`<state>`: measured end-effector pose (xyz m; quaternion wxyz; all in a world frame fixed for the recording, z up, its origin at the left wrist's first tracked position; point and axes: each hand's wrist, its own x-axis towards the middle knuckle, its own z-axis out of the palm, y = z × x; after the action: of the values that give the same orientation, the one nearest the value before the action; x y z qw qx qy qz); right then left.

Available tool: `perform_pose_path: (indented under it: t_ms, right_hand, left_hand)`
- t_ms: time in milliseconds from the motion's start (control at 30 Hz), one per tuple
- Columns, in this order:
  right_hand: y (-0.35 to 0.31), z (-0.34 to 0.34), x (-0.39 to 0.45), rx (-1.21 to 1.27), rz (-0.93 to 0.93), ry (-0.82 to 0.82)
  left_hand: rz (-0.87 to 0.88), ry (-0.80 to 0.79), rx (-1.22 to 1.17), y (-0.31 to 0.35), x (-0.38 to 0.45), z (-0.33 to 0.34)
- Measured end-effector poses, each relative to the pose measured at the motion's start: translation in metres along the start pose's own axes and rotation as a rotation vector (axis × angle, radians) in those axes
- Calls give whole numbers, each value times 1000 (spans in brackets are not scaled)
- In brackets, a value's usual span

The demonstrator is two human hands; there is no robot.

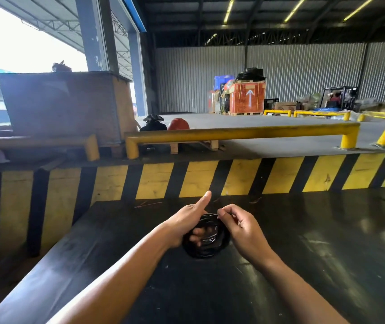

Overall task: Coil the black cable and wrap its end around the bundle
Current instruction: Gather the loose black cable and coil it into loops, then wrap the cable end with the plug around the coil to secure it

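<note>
The black cable (210, 250) is wound into a round coil held just above the black table (327, 253). My left hand (186, 223) grips the coil with its fingers through the middle and the thumb stuck out upward. My right hand (240, 228) pinches the cable's end at the top of the coil between thumb and fingertips. Part of the coil is hidden behind both hands.
A yellow-and-black striped wall (245, 176) runs along the table's far edge. Above it stands a yellow guard rail (233, 134). A large brown crate (65, 106) sits at back left. Orange crates (247, 97) and a forklift (338, 99) stand far off.
</note>
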<state>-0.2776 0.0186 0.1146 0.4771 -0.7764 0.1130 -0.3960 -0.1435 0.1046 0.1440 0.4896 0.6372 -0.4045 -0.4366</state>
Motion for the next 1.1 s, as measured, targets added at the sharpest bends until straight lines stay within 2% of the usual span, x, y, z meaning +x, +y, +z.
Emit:
perform_pose_path:
  t_ms: [167, 233, 300, 467, 600, 767, 867, 967, 1100]
  right_hand:
    - [22, 1, -16, 54, 100, 183]
    - [34, 1, -26, 82, 155, 233]
    - [46, 2, -41, 136, 223, 266]
    - [83, -11, -80, 267, 374, 278]
    - [102, -14, -110, 264, 453, 304]
    - [131, -28, -148, 208, 609, 113]
    - [162, -41, -173, -10, 729, 11]
    - [190, -54, -204, -351, 838, -229]
    - [206, -62, -238, -544, 959, -434]
  left_hand:
    - [144, 422, 6, -23, 10, 20]
    - [164, 588, 107, -35, 16, 30]
    - [189, 667, 277, -52, 22, 43]
    - [170, 477, 543, -93, 25, 85]
    - [108, 516, 638, -126, 27, 105]
    - [2, 470, 695, -165, 26, 118]
    - [-48, 435, 716, -192, 17, 122]
    - [-111, 422, 734, -212, 7, 120]
    - [-192, 406, 742, -230, -4, 119]
